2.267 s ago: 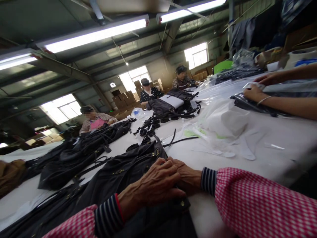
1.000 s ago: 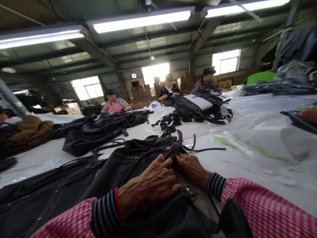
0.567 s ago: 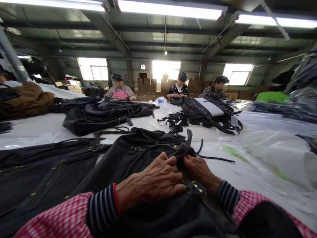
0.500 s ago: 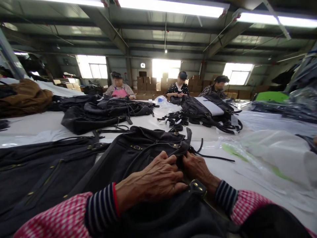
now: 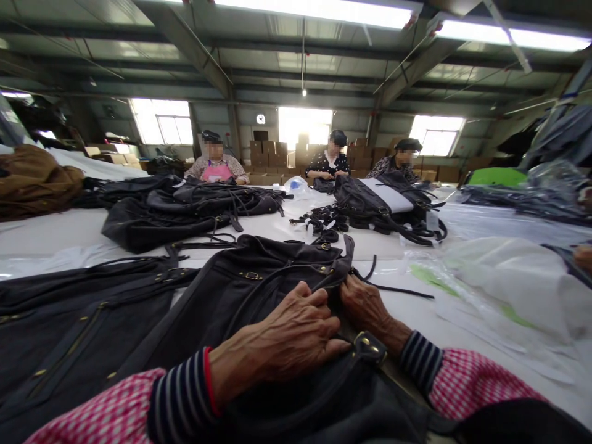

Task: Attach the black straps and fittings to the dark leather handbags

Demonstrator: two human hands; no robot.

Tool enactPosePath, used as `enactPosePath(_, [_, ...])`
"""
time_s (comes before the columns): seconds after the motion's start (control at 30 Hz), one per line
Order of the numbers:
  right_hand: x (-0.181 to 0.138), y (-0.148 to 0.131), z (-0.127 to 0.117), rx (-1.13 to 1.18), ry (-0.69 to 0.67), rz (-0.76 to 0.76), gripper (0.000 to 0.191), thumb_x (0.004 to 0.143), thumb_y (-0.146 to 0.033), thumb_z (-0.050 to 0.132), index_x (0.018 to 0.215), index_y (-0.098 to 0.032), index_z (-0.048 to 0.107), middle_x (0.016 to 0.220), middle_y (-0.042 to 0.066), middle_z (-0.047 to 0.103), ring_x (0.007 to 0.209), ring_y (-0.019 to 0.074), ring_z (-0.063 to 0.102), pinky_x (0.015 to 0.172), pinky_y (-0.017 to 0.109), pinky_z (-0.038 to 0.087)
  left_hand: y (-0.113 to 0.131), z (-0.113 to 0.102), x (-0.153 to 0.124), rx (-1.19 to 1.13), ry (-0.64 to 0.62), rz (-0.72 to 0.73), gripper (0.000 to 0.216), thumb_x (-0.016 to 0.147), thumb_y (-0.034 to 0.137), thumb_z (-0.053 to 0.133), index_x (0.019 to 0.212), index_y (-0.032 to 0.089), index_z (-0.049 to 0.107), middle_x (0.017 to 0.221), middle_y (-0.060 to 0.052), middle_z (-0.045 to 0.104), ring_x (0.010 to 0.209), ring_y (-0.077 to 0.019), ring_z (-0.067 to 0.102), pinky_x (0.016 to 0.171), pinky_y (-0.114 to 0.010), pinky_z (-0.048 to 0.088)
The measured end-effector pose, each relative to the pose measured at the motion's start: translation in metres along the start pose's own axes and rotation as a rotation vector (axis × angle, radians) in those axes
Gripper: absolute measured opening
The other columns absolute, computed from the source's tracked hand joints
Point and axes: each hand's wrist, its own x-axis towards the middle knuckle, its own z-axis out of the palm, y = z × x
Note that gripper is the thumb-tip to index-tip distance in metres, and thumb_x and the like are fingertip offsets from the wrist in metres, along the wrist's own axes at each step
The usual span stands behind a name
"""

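A black bag (image 5: 272, 250) with brass-coloured fittings lies in front of me, its strap loop arching across the near side. My left hand (image 5: 293, 327) is closed on the bag's edge, fingers curled and thumb pointing right toward a strap tab with a metal fitting (image 5: 370, 346). Just to its right, my right hand (image 5: 367, 308) grips the bag near its upper corner; those fingertips are hidden behind the black material. A thin black cord (image 5: 402, 290) sticks out to the right beyond that hand.
Another black bag (image 5: 60, 333) with zips lies at left. Across the white table (image 5: 259, 231) are piled black bags (image 5: 185, 213), coiled straps (image 5: 324, 222) and a bag with a white sheet (image 5: 388, 194). Clear plastic (image 5: 509, 277) lies at right. Three people sit opposite.
The view has shifted slightly. Both hands keep nearly the same place and hold on the bag. Part of another person's hand now shows at the right edge.
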Motion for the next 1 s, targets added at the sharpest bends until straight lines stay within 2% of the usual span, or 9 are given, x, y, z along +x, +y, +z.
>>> enactPosePath(0.1, [-0.013,0.004,-0.005,0.037,-0.003,-0.129,0.021,0.094,-0.001,0.047,0.102,-0.013,0.062,0.097,0.012,0.067,0.086,0.0234,0.063,0.064,0.030,0.042,0.001,-0.004,0.001,-0.012,-0.021,-0.001,0.033,0.106,0.045,0.046,0.087,0.021,0.059,0.094,0.001,0.066,0.105,-0.0201,0.052,0.097,-0.039,0.033])
enactPosePath(0.2, [-0.044,0.004,-0.013,0.224,-0.026,-0.224,0.012,0.098,-0.009,0.052,0.091,-0.018,0.057,0.087,0.004,0.063,0.074,0.0187,0.060,0.058,0.029,0.036,0.001,-0.007,0.000,-0.030,-0.016,-0.015,0.034,0.107,0.044,0.045,0.086,0.021,0.060,0.092,0.000,0.066,0.103,-0.0198,0.051,0.094,-0.037,0.033])
enactPosePath(0.3, [-0.075,0.000,-0.019,0.430,0.018,-0.230,0.018,0.101,-0.015,0.052,0.083,-0.020,0.050,0.082,0.000,0.057,0.064,0.0140,0.054,0.055,0.027,0.031,0.000,-0.008,0.000,-0.067,-0.015,-0.026,0.035,0.107,0.043,0.043,0.085,0.021,0.059,0.090,0.001,0.065,0.101,-0.0195,0.051,0.093,-0.037,0.031])
enactPosePath(0.4, [-0.086,-0.006,-0.023,0.514,0.044,-0.160,0.022,0.100,-0.011,0.051,0.080,-0.020,0.047,0.079,-0.001,0.057,0.063,0.0130,0.054,0.055,0.026,0.031,0.000,-0.009,0.001,-0.101,-0.057,-0.014,0.033,0.108,0.038,0.043,0.084,0.022,0.059,0.090,0.002,0.065,0.099,-0.0186,0.050,0.092,-0.037,0.029])
enactPosePath(0.53, [-0.080,-0.007,-0.027,0.472,0.106,-0.127,0.018,0.099,-0.013,0.056,0.084,-0.020,0.048,0.083,0.001,0.060,0.065,0.0144,0.058,0.054,0.026,0.033,0.005,-0.010,0.013,-0.127,-0.067,-0.037,0.031,0.109,0.040,0.040,0.092,0.023,0.060,0.094,0.002,0.064,0.097,-0.0175,0.050,0.092,-0.038,0.028])
enactPosePath(0.7, [-0.096,0.022,-0.034,0.385,0.263,-0.098,0.012,0.096,-0.017,0.060,0.089,-0.019,0.052,0.083,0.002,0.060,0.069,0.0169,0.061,0.054,0.025,0.036,0.024,-0.009,0.048,-0.037,-0.079,0.015,0.037,0.108,0.052,0.035,0.105,0.025,0.061,0.096,0.000,0.063,0.095,-0.0192,0.050,0.090,-0.039,0.031])
enactPosePath(0.83, [-0.122,0.050,-0.036,0.362,0.310,-0.054,0.013,0.095,-0.012,0.058,0.087,-0.020,0.051,0.080,0.000,0.057,0.065,0.0154,0.060,0.053,0.024,0.036,0.039,-0.001,0.077,0.020,-0.082,0.117,0.039,0.109,0.047,0.031,0.101,0.027,0.063,0.093,0.000,0.062,0.092,-0.0199,0.049,0.087,-0.039,0.032])
enactPosePath(0.93, [-0.131,0.057,-0.034,0.389,0.306,-0.049,0.015,0.099,-0.014,0.053,0.086,-0.020,0.050,0.079,-0.001,0.055,0.062,0.0133,0.057,0.052,0.023,0.036,0.038,0.003,0.087,0.065,-0.110,0.159,0.025,0.109,0.037,0.037,0.111,0.030,0.061,0.097,0.000,0.065,0.091,-0.0202,0.049,0.083,-0.037,0.033])
enactPosePath(1.0, [-0.130,0.056,-0.032,0.389,0.332,-0.072,0.020,0.103,-0.017,0.047,0.084,-0.020,0.049,0.077,-0.001,0.054,0.061,0.0122,0.055,0.052,0.023,0.035,0.034,0.004,0.091,0.082,-0.122,0.134,0.025,0.108,0.031,0.037,0.108,0.028,0.061,0.094,0.000,0.066,0.086,-0.0196,0.049,0.079,-0.035,0.033])
